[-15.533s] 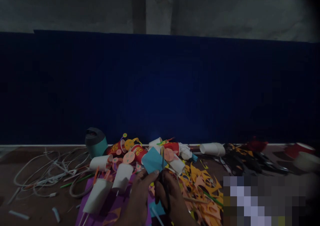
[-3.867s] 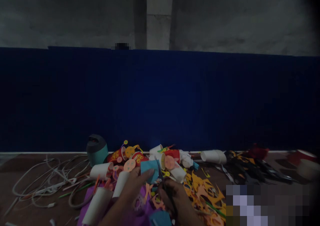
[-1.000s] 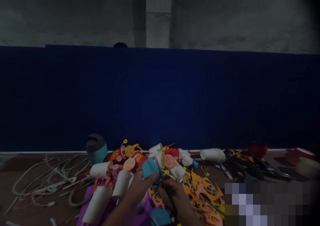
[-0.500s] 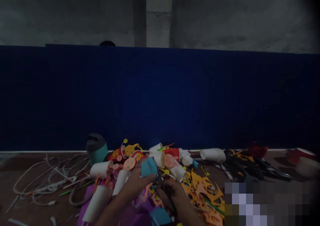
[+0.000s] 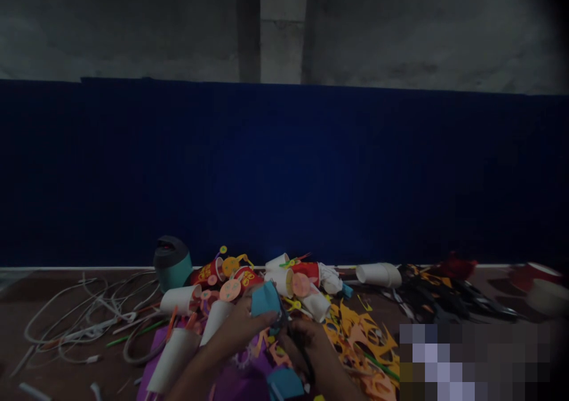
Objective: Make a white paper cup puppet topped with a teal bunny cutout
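Note:
In the lower middle, my left hand (image 5: 242, 324) pinches a small blue piece of paper (image 5: 265, 299) between thumb and fingers. To its right, my right hand (image 5: 306, 339) grips dark-handled scissors (image 5: 302, 350), whose blades lie at the right edge of the blue piece. Below the hands rests another blue sheet (image 5: 285, 384), beside purple paper (image 5: 242, 380). Orange cut-out scraps (image 5: 362, 342) spread to the right of my right hand. White paper cups (image 5: 173, 359) lie near my left forearm.
A teal and dark container (image 5: 172, 265) stands at the back left, with tangled white cables (image 5: 89, 318) beside it. Red cups (image 5: 306, 272) lie behind my hands. Stacked white cups (image 5: 379, 275) and dark tools (image 5: 444, 297) are at the right. A blue partition (image 5: 284, 170) rises behind the table.
The blue piece and scissors have shifted very slightly relative to each other. The dark rounded shape above the partition is gone from view.

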{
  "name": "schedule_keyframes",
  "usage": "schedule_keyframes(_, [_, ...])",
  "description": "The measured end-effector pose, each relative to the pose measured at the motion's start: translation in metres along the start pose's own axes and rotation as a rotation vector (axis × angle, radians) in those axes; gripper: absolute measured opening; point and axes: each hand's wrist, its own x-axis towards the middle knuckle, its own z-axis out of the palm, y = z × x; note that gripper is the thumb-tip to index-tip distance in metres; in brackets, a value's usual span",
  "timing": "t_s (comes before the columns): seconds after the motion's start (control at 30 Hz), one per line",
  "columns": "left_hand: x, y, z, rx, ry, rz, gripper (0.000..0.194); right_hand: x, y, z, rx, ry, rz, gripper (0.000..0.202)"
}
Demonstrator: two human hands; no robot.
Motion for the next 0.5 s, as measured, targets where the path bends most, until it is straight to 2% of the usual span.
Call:
schedule_keyframes(0.1, [0.0016,-0.0019,-0.0034,0.011,-0.042,0.015,0.037,-0.0002,-0.001,-0.0001,0.003,-0.008,0.011,0.026])
schedule_keyframes(0.23, [0.0063,-0.008,-0.0046,-0.004,0.058,0.065,0.051,-0.002,-0.0048,0.0007,0.058,-0.016,0.04,0.029])
schedule_keyframes(0.33, [0.0072,-0.0085,-0.0021,-0.055,0.15,0.036,0.052,-0.0032,-0.0066,0.0018,0.039,-0.001,0.013,0.029])
schedule_keyframes(0.5, [0.0024,-0.0017,0.0021,-0.027,0.138,0.062,0.048,-0.0039,-0.0051,0.0023,-0.036,-0.078,-0.004,0.028])
